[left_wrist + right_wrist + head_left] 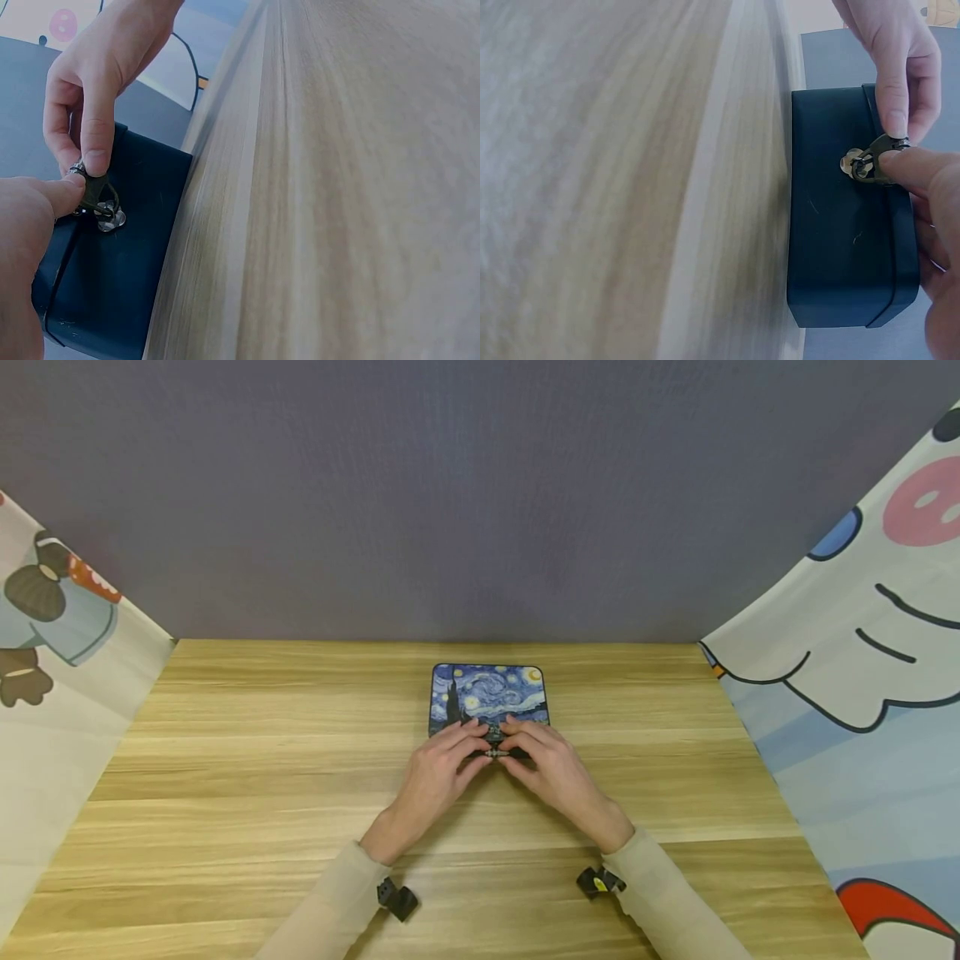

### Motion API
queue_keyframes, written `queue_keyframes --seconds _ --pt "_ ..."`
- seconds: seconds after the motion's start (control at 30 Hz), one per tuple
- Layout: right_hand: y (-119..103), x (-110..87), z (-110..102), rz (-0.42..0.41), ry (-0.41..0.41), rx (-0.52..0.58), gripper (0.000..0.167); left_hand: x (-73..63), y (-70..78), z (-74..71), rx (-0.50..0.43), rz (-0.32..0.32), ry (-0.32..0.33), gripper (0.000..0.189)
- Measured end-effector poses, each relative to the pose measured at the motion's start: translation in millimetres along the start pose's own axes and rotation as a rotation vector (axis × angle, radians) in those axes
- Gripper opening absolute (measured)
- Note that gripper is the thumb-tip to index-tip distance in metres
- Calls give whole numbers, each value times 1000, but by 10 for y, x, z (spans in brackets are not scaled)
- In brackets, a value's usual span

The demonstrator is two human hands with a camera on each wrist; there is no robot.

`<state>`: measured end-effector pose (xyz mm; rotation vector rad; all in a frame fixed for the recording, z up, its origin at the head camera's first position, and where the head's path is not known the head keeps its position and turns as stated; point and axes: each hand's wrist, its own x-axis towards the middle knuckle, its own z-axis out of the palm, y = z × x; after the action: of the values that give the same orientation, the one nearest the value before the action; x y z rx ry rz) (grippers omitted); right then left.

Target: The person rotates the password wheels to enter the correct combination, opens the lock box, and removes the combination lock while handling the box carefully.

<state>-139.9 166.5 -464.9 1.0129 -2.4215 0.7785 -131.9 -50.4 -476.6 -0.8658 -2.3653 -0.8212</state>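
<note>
A dark box with a swirling blue night-sky painting on its lid [491, 689] sits on the wooden table. On its near side, a round metal plate [848, 162] carries a small bronze-coloured lock [882, 148]. My left hand [437, 768] pinches one end of the lock between thumb and fingers. From the other side my right hand [551, 767] pinches it too, both thumbs nearly meeting in front. The upper fingers of both hands lie over the lid's near edge. Fingertips hide part of the lock in both wrist views.
The wooden table [247, 802] stretches out around the box. A grey wall panel [450, 502] rises behind it. Curtains with cartoon prints hang on both sides, the right curtain [847, 693] along the table's right edge. A small black camera sits on each wrist.
</note>
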Motion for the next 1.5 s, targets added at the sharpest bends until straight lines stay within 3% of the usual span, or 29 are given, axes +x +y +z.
queue_keyframes --seconds 1.03,1.5 --pt "1 -3 4 -4 4 0 25 -10 -20 7 5 8 3 24" --pt "6 -12 9 -13 21 4 27 -9 -17 25 -2 -18 -2 22"
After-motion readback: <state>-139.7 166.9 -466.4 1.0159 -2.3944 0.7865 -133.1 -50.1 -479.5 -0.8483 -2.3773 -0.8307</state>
